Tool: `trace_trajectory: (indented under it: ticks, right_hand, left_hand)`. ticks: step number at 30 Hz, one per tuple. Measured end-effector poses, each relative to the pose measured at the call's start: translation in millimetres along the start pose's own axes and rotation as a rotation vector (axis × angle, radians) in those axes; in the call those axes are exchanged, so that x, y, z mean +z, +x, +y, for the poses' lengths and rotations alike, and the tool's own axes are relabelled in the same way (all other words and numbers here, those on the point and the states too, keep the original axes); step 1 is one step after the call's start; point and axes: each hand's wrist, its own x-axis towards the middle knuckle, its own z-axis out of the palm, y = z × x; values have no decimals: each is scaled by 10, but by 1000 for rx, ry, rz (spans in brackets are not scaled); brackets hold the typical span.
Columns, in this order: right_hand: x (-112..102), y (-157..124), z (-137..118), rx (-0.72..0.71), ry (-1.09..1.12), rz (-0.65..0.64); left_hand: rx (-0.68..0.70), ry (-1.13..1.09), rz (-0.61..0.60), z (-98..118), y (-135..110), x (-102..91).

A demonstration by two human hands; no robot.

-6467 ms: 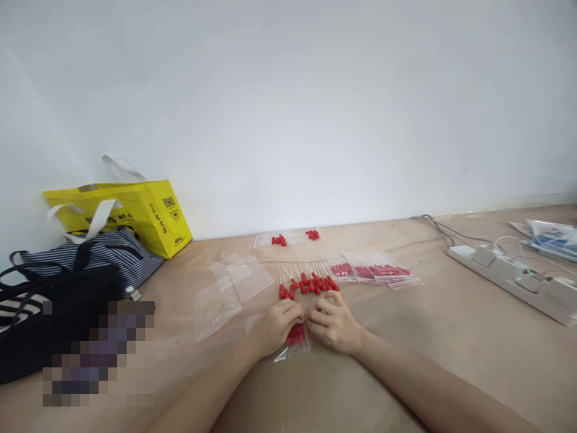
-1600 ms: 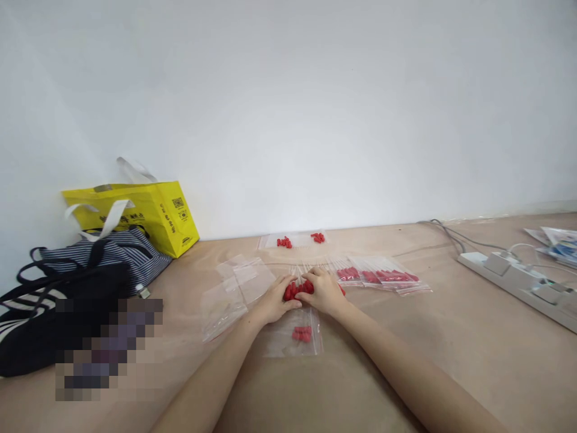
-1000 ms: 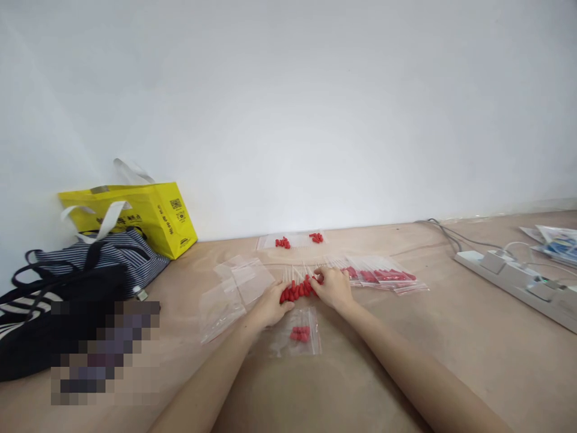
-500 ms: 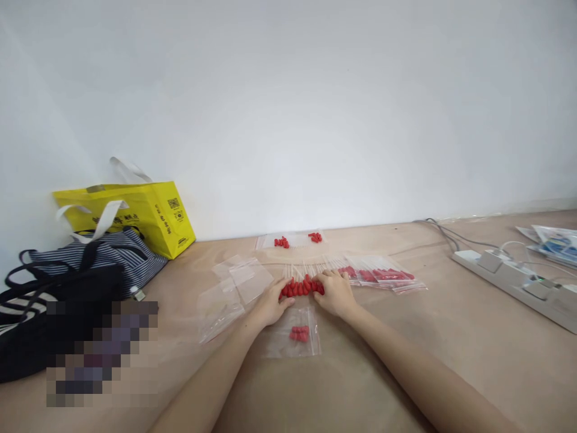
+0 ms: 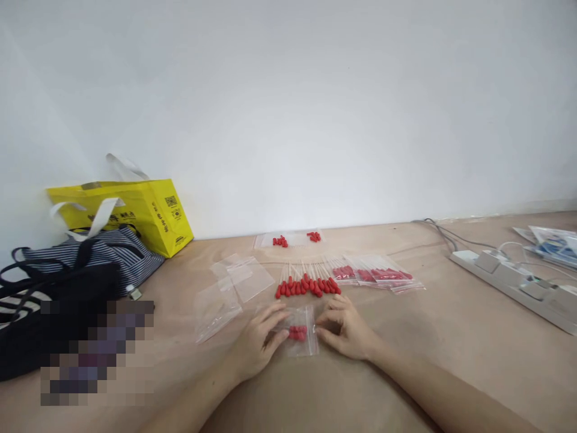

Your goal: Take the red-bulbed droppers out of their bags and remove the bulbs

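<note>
A clear zip bag [image 5: 308, 347] with a few small red pieces [image 5: 297, 332] inside lies flat on the table in front of me. My left hand [image 5: 261, 338] rests on its left part, thumb and fingers apart, the thumb tip beside the red pieces. At the zip end, my right hand [image 5: 345, 329] is open with curved fingers, close to the bag's right edge; whether it touches is unclear. Just beyond both hands, a row of thin pale sticks with red bulb-shaped heads [image 5: 309, 285] is fanned out, heads toward me.
Flat clear bags [image 5: 252, 279] lie to the left. Right of the row are overlapping bags of red-headed sticks [image 5: 385, 275]. Another bag [image 5: 297, 239] with red pieces lies near the wall. A yellow bag [image 5: 166, 210], dark bags and a white power strip [image 5: 509, 288] flank the work area.
Both hands have left the row of red-headed sticks and come back toward me, to either side of the zip bag. The whole row is now uncovered.
</note>
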Motion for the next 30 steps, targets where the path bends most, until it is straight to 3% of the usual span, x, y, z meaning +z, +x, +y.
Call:
trace_trajectory:
  ticks: [3, 8, 15, 17, 23, 27, 30]
  right_hand:
    - [37, -12, -78, -5, 37, -68]
    - [163, 91, -163, 30, -18, -134]
    - [222, 96, -216, 100, 40, -18]
    - [183, 71, -192, 120, 126, 11]
    - [56, -2, 32, 272, 549, -60]
    - [-117, 17, 205, 322, 859, 2]
    - [-301, 48, 360, 343, 951, 137]
  left_hand:
    - [-59, -7, -99, 33, -139, -13]
    - [-84, 6, -118, 30, -116, -1]
    - [-60, 18, -108, 34, -104, 1]
    - [-62, 17, -104, 38, -109, -9]
    - [-88, 52, -113, 41, -110, -18]
    - [-119, 96, -114, 45, -119, -39]
    - [-138, 124, -131, 34, -135, -80]
